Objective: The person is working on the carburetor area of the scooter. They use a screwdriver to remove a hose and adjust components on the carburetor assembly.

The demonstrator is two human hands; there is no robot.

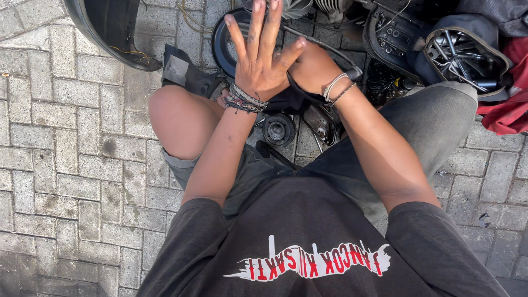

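Brick paving [66, 143]: round metal part [279, 130], black cover [110, 27], maybe pulley

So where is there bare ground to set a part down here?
Bare paving left of the bent knee, below the black fender. A smaller patch sits right of the grey trouser leg. Ahead of both hands, left hand and right hand, engine parts and a tool bag crowd it.

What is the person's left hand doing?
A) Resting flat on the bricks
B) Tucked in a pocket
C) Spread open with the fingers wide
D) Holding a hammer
C: the left hand is raised with its fingers spread wide and holds nothing, while the right hand sits right beside it, touching it, above the dark machine parts on the brick ground.
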